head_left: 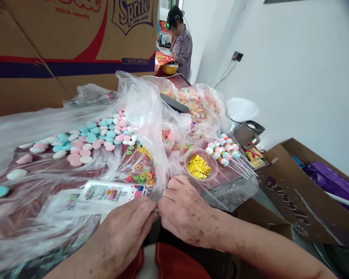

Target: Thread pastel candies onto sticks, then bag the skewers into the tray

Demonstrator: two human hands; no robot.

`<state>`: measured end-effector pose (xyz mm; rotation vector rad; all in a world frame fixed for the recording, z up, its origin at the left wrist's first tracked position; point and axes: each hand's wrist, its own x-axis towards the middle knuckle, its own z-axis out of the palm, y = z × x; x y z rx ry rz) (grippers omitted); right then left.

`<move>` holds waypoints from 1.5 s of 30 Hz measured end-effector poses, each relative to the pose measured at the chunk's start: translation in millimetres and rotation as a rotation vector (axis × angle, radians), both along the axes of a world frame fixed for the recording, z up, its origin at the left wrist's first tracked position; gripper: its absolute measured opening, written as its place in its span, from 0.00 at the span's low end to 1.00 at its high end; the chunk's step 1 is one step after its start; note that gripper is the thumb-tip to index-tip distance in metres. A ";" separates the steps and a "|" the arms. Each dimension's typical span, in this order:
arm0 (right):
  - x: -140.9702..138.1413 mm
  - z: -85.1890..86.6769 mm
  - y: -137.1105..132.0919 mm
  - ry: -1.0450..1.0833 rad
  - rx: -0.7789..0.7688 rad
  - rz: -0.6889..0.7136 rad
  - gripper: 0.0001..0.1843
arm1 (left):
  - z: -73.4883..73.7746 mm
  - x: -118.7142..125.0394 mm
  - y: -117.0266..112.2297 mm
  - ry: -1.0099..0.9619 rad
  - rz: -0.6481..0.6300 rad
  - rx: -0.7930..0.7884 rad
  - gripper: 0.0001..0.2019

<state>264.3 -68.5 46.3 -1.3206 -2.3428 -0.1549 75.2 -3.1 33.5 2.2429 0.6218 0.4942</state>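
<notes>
My left hand (125,226) and my right hand (186,211) meet at the table's front edge, fingers pinched together. A tiny pale tip shows between them; what they hold is otherwise hidden. Just beyond my left hand lie printed white packets (107,193). Small coloured candy rings (144,176) are spread on the clear plastic ahead of my hands. Pink, blue and white candies (91,137) are heaped further left. Past my right hand is a round clear tub (186,161) with gold foil ties (199,166). Candy skewers (223,149) on white sticks lie to its right.
A large cardboard box (75,46) stands at the back left. Bulging clear bags of candy (196,102) lie behind, a black stapler-like object (174,103) on them. A grey mug (248,133) and open carton (296,197) are right. Another person (183,48) works beyond.
</notes>
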 end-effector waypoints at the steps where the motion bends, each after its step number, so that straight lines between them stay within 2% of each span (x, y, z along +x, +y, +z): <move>1: 6.9 2.8 0.6 0.026 -0.018 0.002 0.14 | -2.2 -1.1 -0.3 -0.043 0.000 0.082 0.08; 2: 16.5 5.8 1.8 0.058 -0.026 -0.001 0.15 | -3.8 -3.0 0.3 -0.064 0.017 0.109 0.09; 4: 42.8 10.5 6.7 0.126 -0.028 -0.069 0.17 | -4.3 -7.7 3.2 -0.040 0.099 0.024 0.09; 6: 73.0 10.4 15.1 0.139 -0.104 -0.267 0.14 | -1.1 -10.9 6.3 0.022 0.193 -0.186 0.12; 9: 106.8 -2.1 30.8 -0.116 -0.334 -0.495 0.11 | 5.9 -8.9 7.0 0.002 0.273 -0.495 0.17; 11: 115.6 -15.2 40.0 -0.210 -0.393 -0.533 0.10 | 9.4 -4.2 4.5 -0.049 0.292 -0.614 0.17; 14: 115.4 -31.4 47.7 -0.243 -0.388 -0.538 0.12 | 11.9 3.0 1.1 -0.111 0.313 -0.762 0.19; 18: 113.6 -36.4 47.4 -0.276 -0.373 -0.574 0.16 | 10.0 4.5 3.2 -0.172 0.346 -0.952 0.21; 23: 119.9 -29.4 41.9 -0.323 -0.374 -0.577 0.17 | 4.1 -2.8 6.9 -0.135 0.385 -0.997 0.18; 31: 119.5 -31.0 42.3 -0.391 -0.433 -0.448 0.13 | 4.0 0.9 -1.5 -0.155 0.421 -1.041 0.18; 40: 119.1 -11.3 39.4 -0.295 -0.440 -0.551 0.16 | 3.0 -3.7 1.7 -0.164 0.442 -1.065 0.18; 45: 119.8 -11.5 40.8 -0.189 -0.418 -0.537 0.20 | 4.0 -1.4 -0.5 -0.210 0.444 -1.069 0.17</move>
